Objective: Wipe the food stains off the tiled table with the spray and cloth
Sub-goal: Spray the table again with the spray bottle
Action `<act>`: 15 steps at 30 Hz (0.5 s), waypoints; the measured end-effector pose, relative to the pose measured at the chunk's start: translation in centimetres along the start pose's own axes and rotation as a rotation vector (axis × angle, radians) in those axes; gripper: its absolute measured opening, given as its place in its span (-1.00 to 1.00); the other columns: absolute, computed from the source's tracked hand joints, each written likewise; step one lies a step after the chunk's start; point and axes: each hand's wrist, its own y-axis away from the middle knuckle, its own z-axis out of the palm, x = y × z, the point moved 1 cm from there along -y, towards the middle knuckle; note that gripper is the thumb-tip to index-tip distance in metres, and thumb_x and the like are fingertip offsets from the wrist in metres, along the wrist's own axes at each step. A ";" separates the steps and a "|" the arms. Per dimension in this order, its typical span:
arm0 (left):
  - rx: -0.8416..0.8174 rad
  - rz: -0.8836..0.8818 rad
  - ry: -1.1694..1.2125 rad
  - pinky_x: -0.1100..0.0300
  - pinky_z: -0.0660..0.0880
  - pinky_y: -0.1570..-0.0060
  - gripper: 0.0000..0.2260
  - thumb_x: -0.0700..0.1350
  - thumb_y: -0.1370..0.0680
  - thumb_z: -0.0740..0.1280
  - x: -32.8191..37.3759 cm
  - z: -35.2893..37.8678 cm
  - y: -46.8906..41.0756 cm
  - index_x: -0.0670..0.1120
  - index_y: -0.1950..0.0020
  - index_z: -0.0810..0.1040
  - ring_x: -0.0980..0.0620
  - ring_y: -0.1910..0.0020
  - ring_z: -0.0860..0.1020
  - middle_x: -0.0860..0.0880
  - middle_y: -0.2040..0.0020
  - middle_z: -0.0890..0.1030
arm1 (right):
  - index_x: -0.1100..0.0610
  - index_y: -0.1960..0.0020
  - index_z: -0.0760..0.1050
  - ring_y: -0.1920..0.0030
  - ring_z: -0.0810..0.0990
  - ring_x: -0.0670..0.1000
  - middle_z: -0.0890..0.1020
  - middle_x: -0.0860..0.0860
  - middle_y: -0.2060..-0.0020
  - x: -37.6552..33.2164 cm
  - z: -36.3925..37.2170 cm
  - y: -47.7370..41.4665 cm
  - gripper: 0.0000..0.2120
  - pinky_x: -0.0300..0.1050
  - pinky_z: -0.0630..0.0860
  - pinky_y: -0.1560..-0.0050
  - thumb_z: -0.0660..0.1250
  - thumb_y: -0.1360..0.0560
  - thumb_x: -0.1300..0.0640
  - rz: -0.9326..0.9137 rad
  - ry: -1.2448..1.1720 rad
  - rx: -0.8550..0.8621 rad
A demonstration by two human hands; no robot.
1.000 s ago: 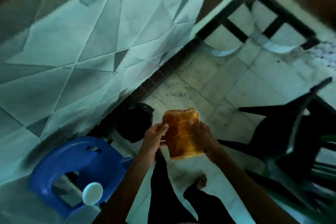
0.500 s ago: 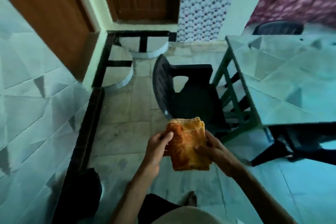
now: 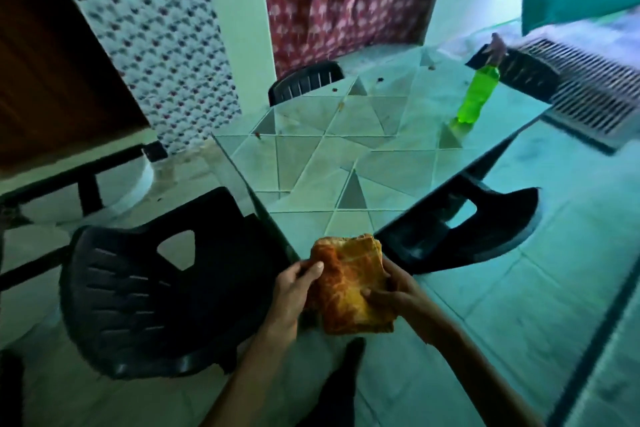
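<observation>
Head view, looking down over the near corner of the tiled table. The top was grey and white triangles with pale grout. Small dark food stains dotted the far half, most near the far edge.

A green spray bottle stood on its base near the table's right edge, well apart from the hands. Its trigger head was blurred.

A black plastic chair stood on the floor just left of the near corner, its back toward the camera. A second black chair sat at the right side, partly under the top. A third chair back showed at the far side, in front of a red patterned curtain. A slatted grey object lay beyond the bottle; what it was could not be told.

A folded orange-yellow cloth was held in the air in front of the near corner. The left hand gripped its left edge, thumb on the front face. The right hand gripped the right edge, fingers curled onto the front. Both forearms reached up from the lower frame.
</observation>
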 end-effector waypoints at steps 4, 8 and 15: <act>-0.077 0.004 -0.008 0.14 0.57 0.24 -0.76 -0.02 -0.54 0.41 2.4 7.0 -5.9 -0.08 -0.16 0.59 -0.09 0.06 0.64 -0.13 -0.04 0.68 | -0.11 -0.40 0.38 -0.16 0.66 0.15 0.59 0.10 -0.24 -2.7 -7.5 -3.8 -0.38 0.12 0.64 -0.11 0.50 -0.43 0.20 -0.007 0.003 0.044; -0.112 0.006 -0.025 0.11 0.60 0.18 -0.77 -0.01 -0.56 0.38 5.3 13.9 -11.6 -0.04 -0.18 0.57 -0.12 -0.01 0.63 -0.11 -0.07 0.66 | -0.10 -0.42 0.36 -0.15 0.66 0.15 0.56 0.12 -0.26 -5.7 -14.8 -7.3 -0.36 0.07 0.65 -0.06 0.52 -0.43 0.16 0.001 -0.007 0.073; -0.109 0.001 -0.045 0.13 0.61 0.20 -0.77 0.00 -0.56 0.38 8.8 24.2 -18.8 -0.02 -0.18 0.56 -0.11 0.00 0.64 -0.10 -0.06 0.66 | -0.10 -0.43 0.36 -0.18 0.65 0.10 0.56 0.10 -0.28 -9.5 -26.2 -12.5 -0.33 0.15 0.62 -0.15 0.53 -0.39 0.10 -0.003 0.025 0.090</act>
